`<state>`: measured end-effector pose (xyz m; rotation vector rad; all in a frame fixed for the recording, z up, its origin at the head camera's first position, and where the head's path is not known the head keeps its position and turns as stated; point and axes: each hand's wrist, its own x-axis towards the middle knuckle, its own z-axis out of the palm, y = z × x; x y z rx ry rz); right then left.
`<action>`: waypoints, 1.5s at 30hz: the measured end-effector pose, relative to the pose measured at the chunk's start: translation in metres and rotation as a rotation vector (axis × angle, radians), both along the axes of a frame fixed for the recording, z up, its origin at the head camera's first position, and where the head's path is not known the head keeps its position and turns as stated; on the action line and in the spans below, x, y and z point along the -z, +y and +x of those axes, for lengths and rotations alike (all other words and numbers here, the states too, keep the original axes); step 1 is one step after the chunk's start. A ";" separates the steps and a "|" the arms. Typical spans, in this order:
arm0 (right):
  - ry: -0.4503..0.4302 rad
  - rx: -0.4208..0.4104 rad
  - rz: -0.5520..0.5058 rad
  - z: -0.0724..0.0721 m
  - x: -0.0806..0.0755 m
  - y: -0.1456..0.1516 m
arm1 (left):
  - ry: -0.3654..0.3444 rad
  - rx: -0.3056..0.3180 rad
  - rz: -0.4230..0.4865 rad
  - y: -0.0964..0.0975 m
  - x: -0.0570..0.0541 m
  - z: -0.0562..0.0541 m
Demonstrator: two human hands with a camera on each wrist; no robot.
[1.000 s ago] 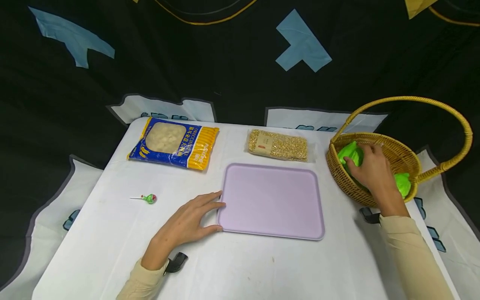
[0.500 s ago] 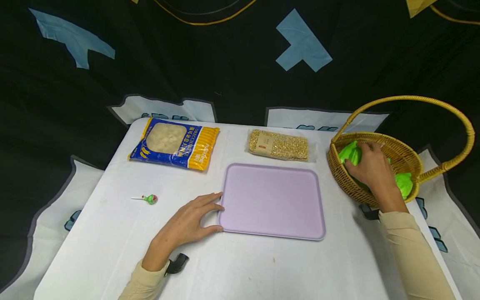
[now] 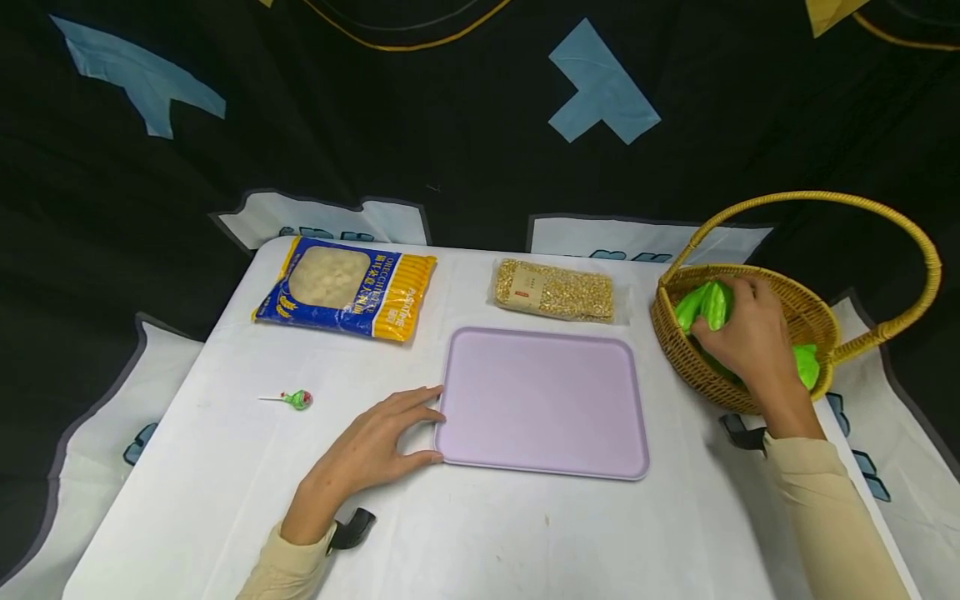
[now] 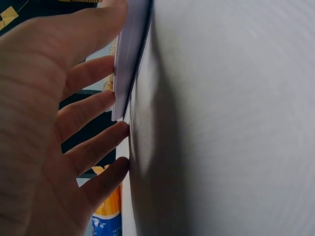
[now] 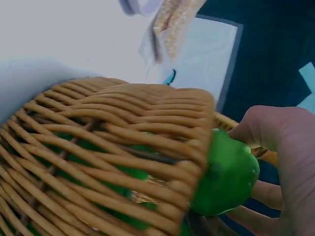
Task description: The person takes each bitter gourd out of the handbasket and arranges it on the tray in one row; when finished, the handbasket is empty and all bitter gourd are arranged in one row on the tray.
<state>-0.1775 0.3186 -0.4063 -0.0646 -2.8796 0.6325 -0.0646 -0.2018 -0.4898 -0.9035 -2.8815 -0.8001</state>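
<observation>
At the right, my right hand (image 3: 756, 337) reaches into a yellow wicker basket (image 3: 677, 357) and grips a glossy, lobed green bell pepper (image 3: 716, 305). In the right wrist view, the pepper (image 5: 229, 174) shows just past the basket rim (image 5: 197, 105), with the thumb and fingers around it. Another bright green item (image 3: 807, 367) lies deeper in the basket, partly behind the wrist. My left hand (image 3: 367, 446) lies beside a lilac tray (image 3: 543, 400), its spread fingertips at the left edge and its thumb by the near left corner.
A blue and yellow bag of pasta (image 3: 333, 279) lies at the back left. Behind the tray is a clear pack of yellow grains (image 3: 562, 292). A wrapped lollipop (image 3: 298, 399) rests at the left. The basket's tall handle (image 3: 817, 197) arches over its opening.
My right hand has lifted slightly and turned the green bell pepper, so more of its lobes show. My left hand stays by the tray.
</observation>
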 end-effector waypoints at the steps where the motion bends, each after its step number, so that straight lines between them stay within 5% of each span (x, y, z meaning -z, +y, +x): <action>1: 0.006 0.002 -0.007 0.002 -0.002 -0.001 | 0.003 -0.001 0.001 0.000 0.000 0.000; 11: 0.126 -0.033 -0.053 0.019 -0.020 -0.014 | -0.010 -0.007 0.020 -0.001 -0.001 0.000; 20: 0.199 -0.107 -0.085 0.043 -0.018 -0.046 | -0.011 -0.019 0.021 0.000 0.001 0.002; 27: 0.238 -0.172 -0.143 0.055 -0.007 -0.074 | 0.000 -0.021 0.022 0.001 0.000 0.003; 36: 0.240 -0.299 -0.227 0.054 0.011 -0.099 | -0.018 -0.036 0.020 0.001 0.000 0.004; 45: 0.150 -0.352 -0.261 0.056 0.030 -0.127 | -0.018 -0.031 0.015 0.001 0.002 0.003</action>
